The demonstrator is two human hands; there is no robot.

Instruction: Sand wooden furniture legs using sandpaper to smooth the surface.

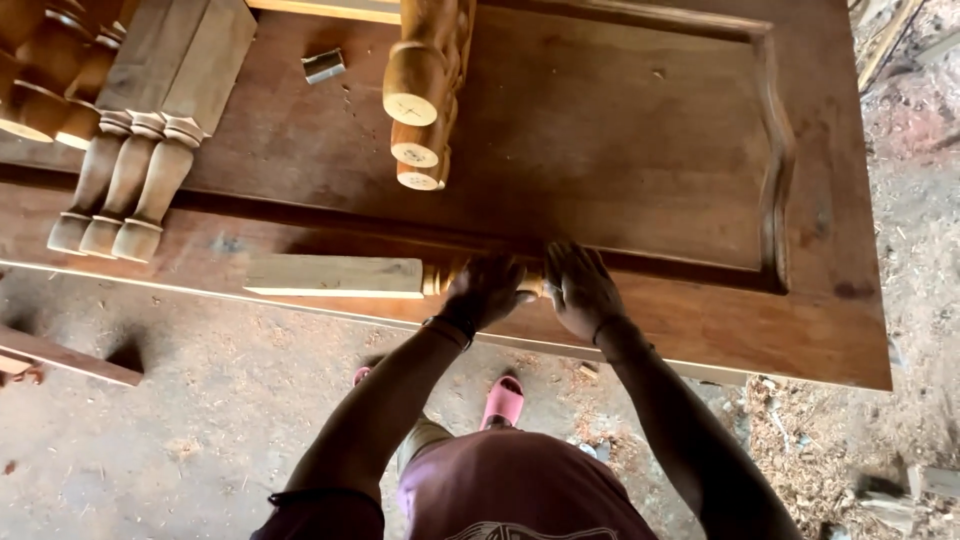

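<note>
The worktop (640,130) is a large brown wooden panel with a raised moulded frame, laid flat above a bare earth floor (200,420) strewn with sawdust and wood chips. A pale turned wooden leg with a square end section (335,276) lies along the near edge of the worktop. The left hand (487,290) is closed around the rounded part of this leg; the right hand (580,290) rests just beside it with fingers spread, palm down on the leg and panel. Three matching turned legs (130,180) lie at far left, three more (420,100) at centre top. A small grey metal block (323,65) sits between these groups. No labels are visible.
</note>
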